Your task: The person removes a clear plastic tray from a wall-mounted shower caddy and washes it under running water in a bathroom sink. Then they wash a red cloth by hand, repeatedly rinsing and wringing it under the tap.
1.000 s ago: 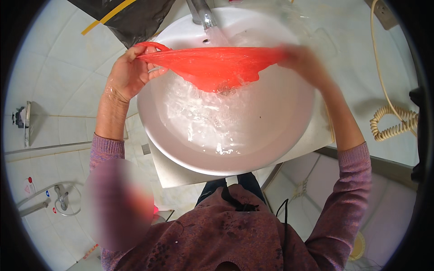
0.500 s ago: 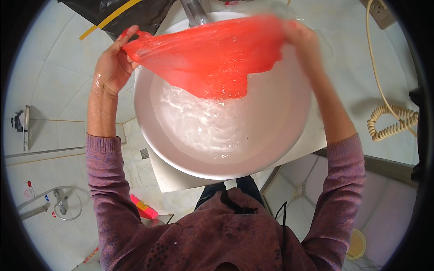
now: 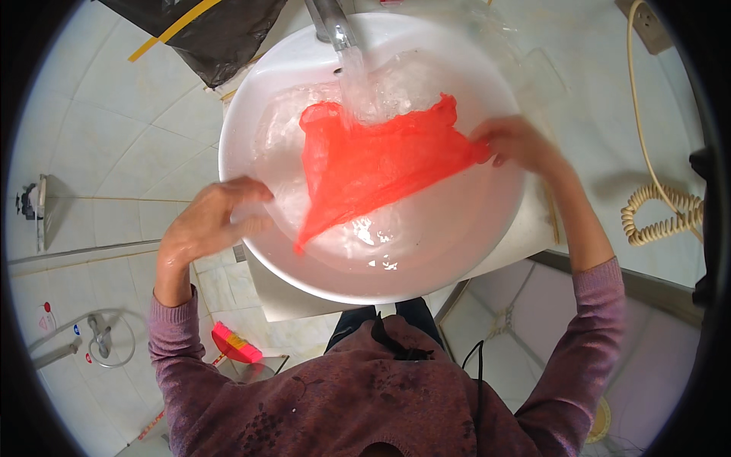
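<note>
A thin, see-through red plastic bag (image 3: 373, 164) lies spread in the water of a round white washbasin (image 3: 320, 282). Water pours from the metal faucet (image 3: 333, 27) onto its far edge. My right hand (image 3: 521, 145) pinches the bag's right corner near the basin's right side; it is a little blurred. Over the left rim hovers my left hand (image 3: 217, 217), thumb and fingers apart, holding nothing. A gap separates it from the bag's lower left corner.
A black plastic bag (image 3: 217, 42) hangs behind the basin at the far left. A coiled cream cord (image 3: 662, 213) hangs on the right, below a wall socket (image 3: 647, 27). A pink brush (image 3: 236, 343) is low on the left, with a shower mixer (image 3: 100, 339) farther left.
The red bag has come down from above the basin into the water. My left hand has let go and moved nearer to me; my right hand has lowered with its corner. Running water now shows.
</note>
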`<state>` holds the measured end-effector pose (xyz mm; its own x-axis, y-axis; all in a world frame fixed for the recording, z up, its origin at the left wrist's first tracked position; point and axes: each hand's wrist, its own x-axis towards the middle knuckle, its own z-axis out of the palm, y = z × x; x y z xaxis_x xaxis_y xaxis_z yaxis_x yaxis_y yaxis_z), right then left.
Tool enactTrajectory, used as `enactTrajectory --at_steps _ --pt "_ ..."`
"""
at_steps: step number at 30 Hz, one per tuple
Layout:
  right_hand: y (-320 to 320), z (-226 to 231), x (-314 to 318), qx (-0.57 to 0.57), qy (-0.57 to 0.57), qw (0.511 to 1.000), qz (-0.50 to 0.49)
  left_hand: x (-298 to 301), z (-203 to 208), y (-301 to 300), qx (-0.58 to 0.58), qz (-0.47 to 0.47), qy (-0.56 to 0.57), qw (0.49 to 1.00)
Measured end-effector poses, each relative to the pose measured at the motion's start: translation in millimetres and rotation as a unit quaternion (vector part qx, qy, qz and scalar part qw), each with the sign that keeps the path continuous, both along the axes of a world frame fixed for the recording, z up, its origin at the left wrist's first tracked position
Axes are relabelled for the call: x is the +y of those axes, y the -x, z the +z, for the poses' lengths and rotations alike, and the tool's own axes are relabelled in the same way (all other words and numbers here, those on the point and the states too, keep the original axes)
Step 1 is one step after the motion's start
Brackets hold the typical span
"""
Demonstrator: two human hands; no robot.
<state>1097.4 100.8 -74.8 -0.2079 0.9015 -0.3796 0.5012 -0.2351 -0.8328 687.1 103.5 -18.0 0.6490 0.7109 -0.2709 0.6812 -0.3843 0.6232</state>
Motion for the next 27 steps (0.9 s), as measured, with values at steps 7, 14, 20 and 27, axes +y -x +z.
enactTrajectory --at_steps 7,14,20,27 --pt "32 -56 21 -0.315 -0.253 0.914 0.04 65 -63 -54 0.087 0.159 -0.09 0.979" --pt "74 -103 51 -0.352 -0.196 0.915 0.03 85 -127 -102 0.206 0.07 -0.155 0.964" --pt "68 -120 50 -0.403 -0.243 0.882 -0.016 96 -135 -83 0.337 0.172 -0.119 0.918" --pt "55 -91 64 -0.293 -0.31 0.9 -0.089 90 -110 -74 0.378 0.111 -0.152 0.906"
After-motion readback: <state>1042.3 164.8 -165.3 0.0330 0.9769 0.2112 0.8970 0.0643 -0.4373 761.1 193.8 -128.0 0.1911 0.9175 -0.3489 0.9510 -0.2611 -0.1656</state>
